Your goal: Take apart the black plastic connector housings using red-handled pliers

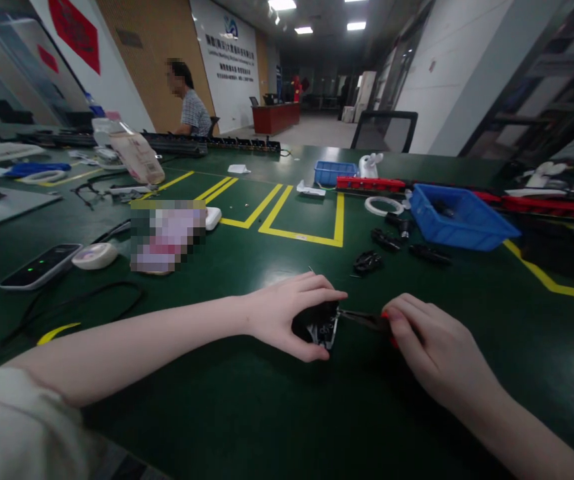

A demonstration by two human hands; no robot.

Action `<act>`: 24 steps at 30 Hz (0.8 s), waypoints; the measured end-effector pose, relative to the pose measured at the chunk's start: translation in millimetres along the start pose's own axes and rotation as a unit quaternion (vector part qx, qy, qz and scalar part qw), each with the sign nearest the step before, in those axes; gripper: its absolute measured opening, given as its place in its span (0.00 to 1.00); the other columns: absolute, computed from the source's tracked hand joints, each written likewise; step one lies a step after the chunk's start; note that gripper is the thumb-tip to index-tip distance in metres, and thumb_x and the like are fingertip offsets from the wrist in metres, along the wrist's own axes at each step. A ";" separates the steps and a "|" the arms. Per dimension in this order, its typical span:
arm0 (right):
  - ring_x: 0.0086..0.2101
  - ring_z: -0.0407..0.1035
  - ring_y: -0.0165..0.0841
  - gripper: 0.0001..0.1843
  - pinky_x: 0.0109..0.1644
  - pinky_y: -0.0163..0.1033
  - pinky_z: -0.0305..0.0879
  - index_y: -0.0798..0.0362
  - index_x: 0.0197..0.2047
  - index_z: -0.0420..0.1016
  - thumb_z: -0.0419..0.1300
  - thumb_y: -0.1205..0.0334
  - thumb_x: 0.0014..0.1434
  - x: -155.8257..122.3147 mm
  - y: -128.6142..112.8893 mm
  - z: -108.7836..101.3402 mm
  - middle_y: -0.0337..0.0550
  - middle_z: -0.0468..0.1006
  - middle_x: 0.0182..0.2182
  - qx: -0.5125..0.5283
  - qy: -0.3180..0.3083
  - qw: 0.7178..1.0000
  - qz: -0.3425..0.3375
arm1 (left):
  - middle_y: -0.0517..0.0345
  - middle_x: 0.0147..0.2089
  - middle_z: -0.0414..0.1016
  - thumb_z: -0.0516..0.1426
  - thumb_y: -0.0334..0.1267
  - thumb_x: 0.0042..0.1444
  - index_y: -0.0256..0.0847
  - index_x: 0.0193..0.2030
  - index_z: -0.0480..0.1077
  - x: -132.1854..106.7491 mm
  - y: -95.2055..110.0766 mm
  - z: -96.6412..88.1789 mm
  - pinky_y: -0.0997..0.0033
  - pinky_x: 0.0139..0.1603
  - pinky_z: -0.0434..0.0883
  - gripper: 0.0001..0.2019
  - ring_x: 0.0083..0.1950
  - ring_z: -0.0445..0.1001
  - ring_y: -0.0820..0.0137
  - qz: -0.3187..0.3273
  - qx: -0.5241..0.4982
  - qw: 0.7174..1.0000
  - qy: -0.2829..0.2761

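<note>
Needle-nose pliers (364, 320) gripped in right hand (431, 350), just right of black component (327, 330) pinched by left hand (294, 317), could slip, since narrow tips seemingly catch only its edge.

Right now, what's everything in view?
Part: 1, black, centre
Pliers: 1, black and red, beside part
Loose parts: several, black, right
Bins: 2, blue, right
Ring: 1, white, near bins
Rails: count unclear, red, right
Bottle: 1, pinkish, left
Gadget: 1, dark, left
Roll: 1, white, beside gadget
Blurred item: 1, pinkish, left
Tape marks: several, yellow, tabletop
Clutter: uncounted, mixed, back left
Table: 1, green, centre
Chair: 1, black, beyond table
Desk: 1, reddish, background
Person: 1, checked shirt, background
Left hand: 1, bare, on part
Right hand: 1, bare, on pliers
</note>
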State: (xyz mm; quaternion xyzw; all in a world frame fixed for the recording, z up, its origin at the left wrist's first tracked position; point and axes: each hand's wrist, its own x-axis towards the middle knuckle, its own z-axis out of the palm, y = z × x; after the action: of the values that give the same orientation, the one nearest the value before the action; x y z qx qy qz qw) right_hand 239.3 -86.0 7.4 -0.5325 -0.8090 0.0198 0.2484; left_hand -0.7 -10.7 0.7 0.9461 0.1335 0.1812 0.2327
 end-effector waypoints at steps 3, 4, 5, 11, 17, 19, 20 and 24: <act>0.22 0.64 0.30 0.21 0.26 0.36 0.58 0.51 0.26 0.68 0.43 0.55 0.65 -0.5 -0.8 -0.4 0.40 0.71 0.23 0.008 -0.006 1.000 -0.004 | 0.42 0.53 0.66 0.62 0.50 0.48 0.31 0.62 0.58 0.3 6.9 3.3 0.60 0.53 0.66 0.38 0.51 0.66 0.59 0.026 -0.014 1.000 0.000; 0.23 0.64 0.30 0.20 0.26 0.36 0.58 0.51 0.27 0.68 0.43 0.55 0.65 -0.7 -0.6 -0.7 0.40 0.71 0.24 0.006 -0.007 1.000 -0.007 | 0.42 0.53 0.66 0.61 0.50 0.48 0.31 0.62 0.58 0.4 8.0 3.5 0.60 0.53 0.66 0.38 0.51 0.66 0.58 0.030 -0.013 0.999 -0.002; 0.23 0.64 0.30 0.20 0.26 0.36 0.58 0.51 0.27 0.68 0.43 0.55 0.65 -0.9 -0.2 -1.1 0.40 0.71 0.24 0.000 -0.007 1.000 -0.010 | 0.42 0.53 0.66 0.61 0.49 0.48 0.32 0.62 0.58 0.3 8.5 3.3 0.59 0.53 0.66 0.38 0.51 0.66 0.58 0.032 -0.011 0.999 -0.002; 0.24 0.63 0.30 0.19 0.27 0.37 0.57 0.52 0.28 0.69 0.44 0.57 0.65 -1.4 3.7 -2.6 0.41 0.72 0.25 -0.045 -0.003 0.998 -0.033 | 0.44 0.52 0.66 0.61 0.50 0.47 0.34 0.62 0.59 -0.2 7.6 0.5 0.58 0.52 0.66 0.38 0.50 0.65 0.58 0.029 0.004 1.000 0.009; 0.24 0.63 0.30 0.19 0.28 0.36 0.57 0.53 0.28 0.69 0.44 0.58 0.65 -1.0 3.6 0.9 0.41 0.72 0.25 -0.063 -0.002 0.997 -0.050 | 0.44 0.51 0.66 0.62 0.52 0.46 0.33 0.62 0.60 0.1 7.4 1.5 0.59 0.51 0.66 0.39 0.50 0.65 0.58 0.032 0.023 0.999 0.006; 0.24 0.63 0.29 0.19 0.28 0.36 0.57 0.53 0.28 0.68 0.44 0.58 0.65 -1.0 3.4 1.4 0.41 0.71 0.25 -0.070 -0.003 0.996 -0.056 | 0.44 0.50 0.66 0.62 0.54 0.46 0.33 0.62 0.60 0.2 7.0 1.7 0.59 0.50 0.66 0.39 0.49 0.65 0.58 0.039 0.027 0.999 0.010; 0.24 0.63 0.29 0.19 0.28 0.36 0.56 0.53 0.27 0.68 0.44 0.58 0.65 -1.0 3.4 1.4 0.41 0.71 0.25 -0.074 -0.002 0.996 -0.058 | 0.45 0.50 0.66 0.62 0.54 0.46 0.33 0.62 0.61 0.2 6.7 1.8 0.59 0.49 0.66 0.39 0.48 0.65 0.59 0.041 0.028 0.999 0.012; 0.24 0.63 0.30 0.19 0.28 0.36 0.56 0.53 0.27 0.68 0.44 0.58 0.66 -1.3 4.5 0.4 0.41 0.71 0.25 -0.078 -0.001 0.995 -0.061 | 0.45 0.49 0.66 0.62 0.56 0.46 0.35 0.61 0.61 0.0 5.8 2.2 0.59 0.49 0.66 0.39 0.47 0.66 0.59 0.042 0.030 0.998 0.017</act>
State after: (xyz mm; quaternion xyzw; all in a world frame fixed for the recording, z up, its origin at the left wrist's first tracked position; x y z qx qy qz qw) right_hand 243.3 -85.1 5.3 -0.5002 -0.8391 -0.0582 0.2060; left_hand 1.1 -16.5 1.8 0.9543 0.1028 0.2031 0.1938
